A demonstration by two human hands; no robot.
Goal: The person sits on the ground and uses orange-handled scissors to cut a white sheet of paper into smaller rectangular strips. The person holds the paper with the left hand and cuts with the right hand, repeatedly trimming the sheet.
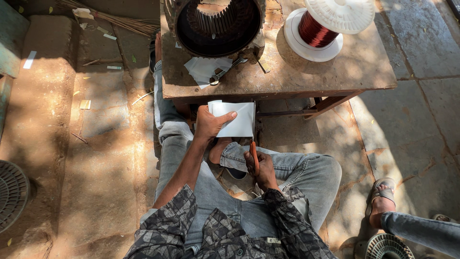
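One white sheet of insulating paper (pixel 235 119) is held in front of the person's knees, just below the edge of the low wooden table (pixel 335 72). The left hand (pixel 211 123) grips it closed, thumb pressed flat on the upper face. The right hand (pixel 261 168) is closed around the orange handles of one pair of scissors (pixel 254 152), whose blades meet the sheet's right edge. In the inspector's judgement, the cut runs true if the left hand keeps the sheet taut and flat, the blades stay square to the edge, and the thumb remains well clear of the blade line. On the table: one motor stator (pixel 218 24), one spool of copper wire (pixel 322 26), a small heap of paper offcuts (pixel 206 69). One other person's sandalled foot (pixel 382 201) is at lower right.
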